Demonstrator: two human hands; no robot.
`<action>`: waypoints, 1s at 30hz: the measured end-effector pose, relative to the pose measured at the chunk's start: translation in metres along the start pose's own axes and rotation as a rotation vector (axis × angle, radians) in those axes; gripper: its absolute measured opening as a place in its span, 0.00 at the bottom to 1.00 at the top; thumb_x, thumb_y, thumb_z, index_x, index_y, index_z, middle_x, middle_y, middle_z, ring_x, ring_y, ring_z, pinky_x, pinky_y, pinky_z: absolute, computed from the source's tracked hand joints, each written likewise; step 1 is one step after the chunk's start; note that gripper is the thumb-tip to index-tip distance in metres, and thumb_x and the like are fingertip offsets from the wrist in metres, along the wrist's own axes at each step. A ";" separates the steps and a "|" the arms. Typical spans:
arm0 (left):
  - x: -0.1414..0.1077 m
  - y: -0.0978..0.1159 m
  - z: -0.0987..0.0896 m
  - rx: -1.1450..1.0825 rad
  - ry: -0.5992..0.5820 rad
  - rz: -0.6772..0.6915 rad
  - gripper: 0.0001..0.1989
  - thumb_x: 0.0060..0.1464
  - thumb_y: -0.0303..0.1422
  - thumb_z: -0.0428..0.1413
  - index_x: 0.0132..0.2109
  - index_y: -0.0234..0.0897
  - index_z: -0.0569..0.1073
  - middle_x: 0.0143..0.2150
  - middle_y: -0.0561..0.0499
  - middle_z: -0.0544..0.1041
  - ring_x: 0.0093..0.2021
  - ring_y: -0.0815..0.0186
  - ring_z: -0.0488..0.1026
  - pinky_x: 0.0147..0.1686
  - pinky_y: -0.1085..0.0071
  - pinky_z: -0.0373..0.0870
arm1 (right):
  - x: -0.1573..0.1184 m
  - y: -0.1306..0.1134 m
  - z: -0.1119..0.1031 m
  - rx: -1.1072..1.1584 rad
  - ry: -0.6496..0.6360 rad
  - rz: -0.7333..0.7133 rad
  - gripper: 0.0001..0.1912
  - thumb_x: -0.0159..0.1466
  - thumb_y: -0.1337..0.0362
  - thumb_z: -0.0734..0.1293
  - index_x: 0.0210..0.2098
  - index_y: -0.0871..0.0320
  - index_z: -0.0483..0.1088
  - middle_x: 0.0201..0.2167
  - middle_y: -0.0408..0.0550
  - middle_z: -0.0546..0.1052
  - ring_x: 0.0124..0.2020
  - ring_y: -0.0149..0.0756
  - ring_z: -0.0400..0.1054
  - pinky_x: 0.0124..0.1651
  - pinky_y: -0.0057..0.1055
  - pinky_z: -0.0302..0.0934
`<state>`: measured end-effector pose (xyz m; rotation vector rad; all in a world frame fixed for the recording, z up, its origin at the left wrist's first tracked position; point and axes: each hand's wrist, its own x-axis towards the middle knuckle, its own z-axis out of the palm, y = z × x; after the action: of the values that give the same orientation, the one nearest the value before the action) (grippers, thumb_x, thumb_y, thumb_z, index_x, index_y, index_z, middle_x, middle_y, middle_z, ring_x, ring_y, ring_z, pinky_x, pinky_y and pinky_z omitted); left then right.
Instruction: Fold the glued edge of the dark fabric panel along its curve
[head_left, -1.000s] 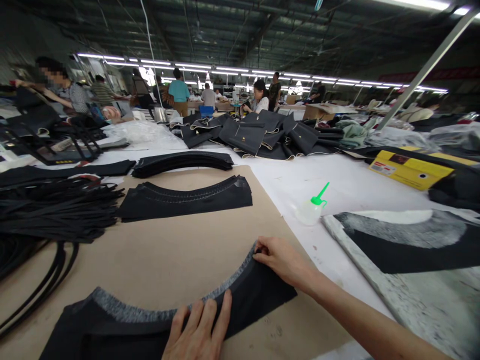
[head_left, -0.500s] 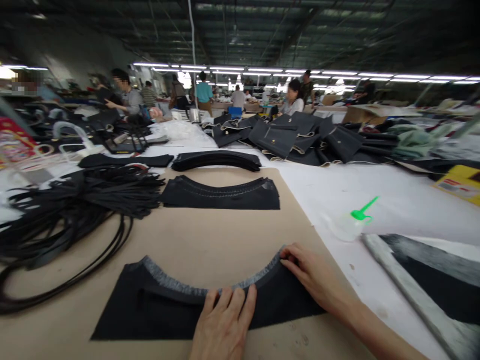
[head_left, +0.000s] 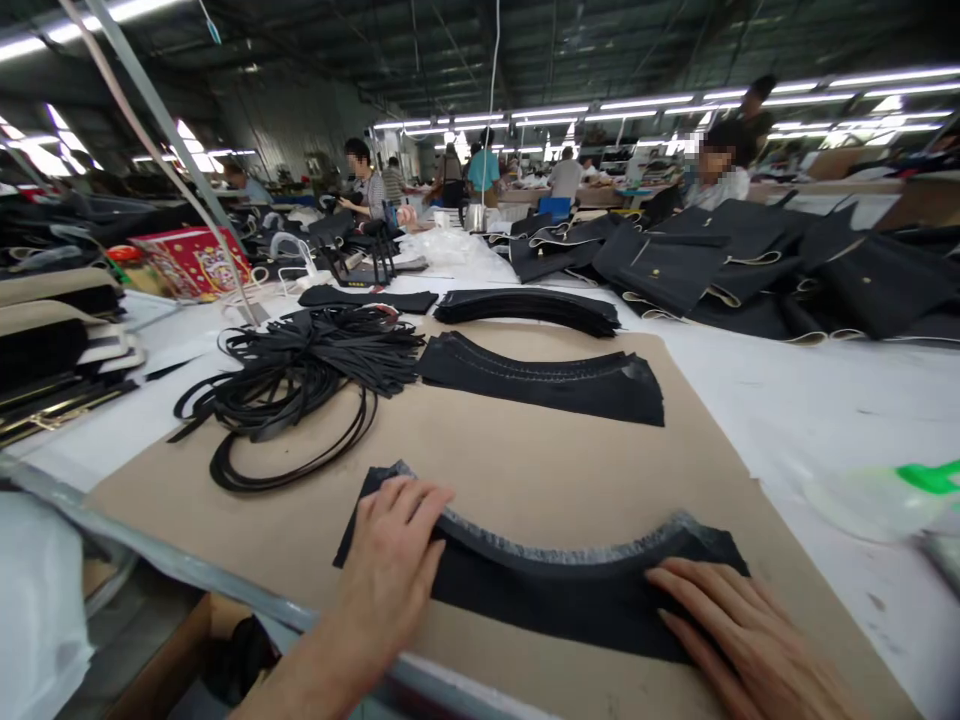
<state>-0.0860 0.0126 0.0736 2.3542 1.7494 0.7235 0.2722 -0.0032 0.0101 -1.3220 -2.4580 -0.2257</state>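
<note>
Lays the left hand (head_left: 397,540) over the left end of a black panel (head_left: 540,600), fingers close together and slightly bent across the curved far edge, thumb apart from them. Touches the panel there with a loosely open hand; cannot tell of any pinch hidden beneath the fingertips. Rests the right hand (head_left: 739,625) on the right part of the same panel, open, with fingers stretched out and laid on the cloth rather than closed around it.

Has the panel lying near, right of centre, on a brown sheet (head_left: 525,460), with its hollow curve facing the far side and a mottled grey strip (head_left: 562,553) running along that curve. Shows farther off, on the same sheet, a stitched black panel (head_left: 525,392), well apart from the near one, then just beyond it a stack of curved black pieces (head_left: 525,312).

Has a tangle of black straps (head_left: 300,350) at left, partly on the sheet and partly on the white table (head_left: 720,370). Shows at right a blurred, translucent bottle (head_left: 862,500) with a green cap (head_left: 930,478). Includes at far right a heap of dark pieces (head_left: 675,260), and at far left a red box (head_left: 195,265).
</note>
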 end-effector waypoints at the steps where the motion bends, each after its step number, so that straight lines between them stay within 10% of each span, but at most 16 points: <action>1: 0.003 -0.008 -0.003 0.013 -0.043 -0.006 0.19 0.53 0.21 0.51 0.50 0.43 0.68 0.49 0.49 0.72 0.52 0.57 0.62 0.50 0.58 0.54 | -0.007 0.004 0.000 -0.034 -0.010 -0.016 0.17 0.66 0.58 0.59 0.53 0.50 0.66 0.50 0.45 0.71 0.48 0.41 0.67 0.52 0.39 0.58; 6: 0.016 -0.023 -0.004 -0.021 -0.206 0.029 0.12 0.56 0.24 0.51 0.44 0.45 0.71 0.42 0.53 0.74 0.47 0.61 0.66 0.49 0.58 0.52 | -0.007 0.008 -0.021 -0.016 0.045 0.033 0.13 0.66 0.59 0.59 0.48 0.53 0.68 0.47 0.48 0.71 0.46 0.39 0.67 0.48 0.35 0.61; 11: 0.022 -0.019 -0.008 -0.048 -0.303 0.043 0.05 0.56 0.28 0.53 0.38 0.43 0.71 0.40 0.54 0.74 0.46 0.61 0.66 0.49 0.59 0.51 | 0.045 -0.049 -0.042 0.198 0.083 -0.031 0.13 0.67 0.67 0.57 0.50 0.56 0.66 0.44 0.49 0.70 0.45 0.36 0.66 0.47 0.30 0.64; 18: 0.028 -0.020 -0.012 -0.124 -0.393 0.041 0.03 0.59 0.35 0.53 0.39 0.42 0.68 0.41 0.55 0.74 0.45 0.63 0.67 0.52 0.58 0.49 | 0.080 -0.104 -0.009 0.412 -0.218 -0.105 0.25 0.58 0.79 0.55 0.53 0.62 0.66 0.45 0.54 0.70 0.45 0.39 0.65 0.51 0.36 0.64; 30: 0.045 -0.027 -0.009 -0.159 -0.498 -0.047 0.05 0.51 0.29 0.54 0.36 0.42 0.71 0.34 0.56 0.73 0.39 0.63 0.66 0.43 0.66 0.55 | 0.067 -0.100 0.013 0.287 -0.084 -0.133 0.31 0.52 0.80 0.57 0.54 0.60 0.67 0.43 0.52 0.72 0.42 0.40 0.65 0.47 0.37 0.65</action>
<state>-0.1037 0.0617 0.0851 2.1374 1.4644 0.2256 0.1522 -0.0031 0.0248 -1.0691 -2.5335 0.1501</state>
